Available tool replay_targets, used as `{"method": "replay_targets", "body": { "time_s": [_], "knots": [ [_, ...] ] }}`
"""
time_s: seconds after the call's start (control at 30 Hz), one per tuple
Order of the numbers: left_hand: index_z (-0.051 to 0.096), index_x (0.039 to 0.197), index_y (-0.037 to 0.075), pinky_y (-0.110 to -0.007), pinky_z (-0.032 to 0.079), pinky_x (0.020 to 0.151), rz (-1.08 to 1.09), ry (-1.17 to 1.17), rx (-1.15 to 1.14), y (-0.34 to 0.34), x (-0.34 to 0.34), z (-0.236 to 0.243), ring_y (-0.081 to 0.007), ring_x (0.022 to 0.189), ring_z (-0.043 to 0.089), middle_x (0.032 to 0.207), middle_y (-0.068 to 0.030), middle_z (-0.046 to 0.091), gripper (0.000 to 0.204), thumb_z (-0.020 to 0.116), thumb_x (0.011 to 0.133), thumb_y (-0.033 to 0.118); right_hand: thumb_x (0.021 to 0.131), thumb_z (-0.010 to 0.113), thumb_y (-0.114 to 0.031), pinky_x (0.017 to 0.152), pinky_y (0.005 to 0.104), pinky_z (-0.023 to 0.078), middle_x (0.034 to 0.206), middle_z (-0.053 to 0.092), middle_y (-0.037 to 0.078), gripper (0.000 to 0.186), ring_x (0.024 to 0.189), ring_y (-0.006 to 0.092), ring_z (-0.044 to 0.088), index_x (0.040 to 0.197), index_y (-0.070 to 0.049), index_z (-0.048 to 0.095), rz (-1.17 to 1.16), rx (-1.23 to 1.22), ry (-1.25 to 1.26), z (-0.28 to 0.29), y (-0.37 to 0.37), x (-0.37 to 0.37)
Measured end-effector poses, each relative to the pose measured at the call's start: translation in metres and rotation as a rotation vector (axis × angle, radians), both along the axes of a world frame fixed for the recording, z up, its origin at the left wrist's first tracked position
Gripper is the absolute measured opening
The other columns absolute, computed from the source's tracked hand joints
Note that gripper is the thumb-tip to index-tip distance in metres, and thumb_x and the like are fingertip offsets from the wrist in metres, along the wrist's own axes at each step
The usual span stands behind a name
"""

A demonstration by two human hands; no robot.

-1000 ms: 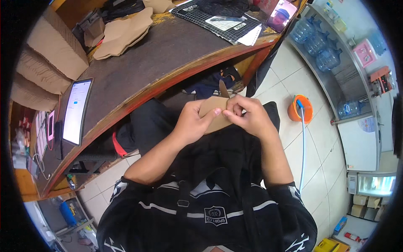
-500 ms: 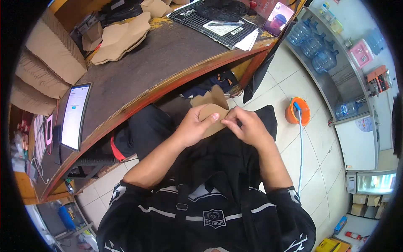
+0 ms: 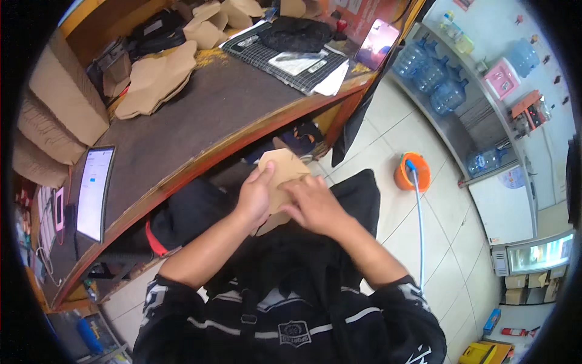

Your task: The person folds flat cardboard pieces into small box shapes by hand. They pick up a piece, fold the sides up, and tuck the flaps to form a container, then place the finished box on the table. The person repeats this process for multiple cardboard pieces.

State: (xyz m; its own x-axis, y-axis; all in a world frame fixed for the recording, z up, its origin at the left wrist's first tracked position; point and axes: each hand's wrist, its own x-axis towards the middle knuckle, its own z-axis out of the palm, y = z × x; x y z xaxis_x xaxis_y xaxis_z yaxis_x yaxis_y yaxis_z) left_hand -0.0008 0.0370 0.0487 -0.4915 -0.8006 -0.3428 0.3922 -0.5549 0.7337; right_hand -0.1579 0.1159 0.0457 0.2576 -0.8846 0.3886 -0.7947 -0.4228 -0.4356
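Observation:
A brown cardboard piece (image 3: 280, 173) with cut, angled edges is held over my lap, below the desk's front edge. My left hand (image 3: 256, 197) is closed on its left side, thumb lying on the face toward me. My right hand (image 3: 312, 203) is closed over its right side, fingers bent against the sheet and partly hiding it. The lower part of the cardboard piece dips behind both hands.
The wooden desk (image 3: 200, 127) curves across in front of me, bearing stacked cardboard cutouts (image 3: 159, 79), a cutting mat (image 3: 251, 51), a propped phone (image 3: 377, 43) and a lit screen (image 3: 95, 194). An orange bucket (image 3: 412, 173) stands on the tiles to the right.
The cardboard piece has been turned more upright, its face now toward me. My right hand has moved from pinching its right edge to lying across it. The whole view has shifted slightly.

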Motion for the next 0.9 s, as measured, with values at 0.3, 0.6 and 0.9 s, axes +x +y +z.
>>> {"method": "replay_targets", "body": {
  "time_s": [0.3,0.6,0.9],
  "knots": [
    [0.059,0.13,0.002,-0.039,0.057,0.089,-0.063,-0.205,0.124,-0.039,-0.007,-0.044,-0.0248,0.106,0.069,0.121,-0.0139,0.068,0.043,0.05,0.111,0.039,0.078,0.086,-0.032,0.101,0.0467,0.04,0.121,0.064,0.002,0.044,0.117,0.0265,0.057,0.115,-0.016,0.071,0.002,-0.153,-0.042,-0.049,-0.015,-0.007],
    [0.061,0.131,0.002,-0.039,0.058,0.089,-0.138,-0.083,0.144,-0.052,0.002,-0.082,-0.0234,0.108,0.07,0.119,-0.0095,0.07,0.032,0.062,0.105,0.022,0.081,0.083,-0.02,0.099,0.0468,0.039,0.118,0.066,0.004,0.02,0.112,0.0263,0.058,0.098,-0.014,0.075,-0.119,-0.207,-0.087,-0.061,-0.027,-0.012],
    [0.062,0.131,0.001,-0.035,0.057,0.093,-0.191,-0.025,-0.146,-0.035,-0.01,-0.058,-0.0164,0.11,0.068,0.122,-0.0088,0.07,0.036,0.072,0.099,0.013,0.082,0.083,-0.016,0.089,0.0381,0.039,0.095,0.054,0.008,0.014,0.096,0.0277,0.048,0.083,-0.007,0.073,-0.405,-0.078,-0.349,-0.046,-0.021,-0.006]
  ]
}}
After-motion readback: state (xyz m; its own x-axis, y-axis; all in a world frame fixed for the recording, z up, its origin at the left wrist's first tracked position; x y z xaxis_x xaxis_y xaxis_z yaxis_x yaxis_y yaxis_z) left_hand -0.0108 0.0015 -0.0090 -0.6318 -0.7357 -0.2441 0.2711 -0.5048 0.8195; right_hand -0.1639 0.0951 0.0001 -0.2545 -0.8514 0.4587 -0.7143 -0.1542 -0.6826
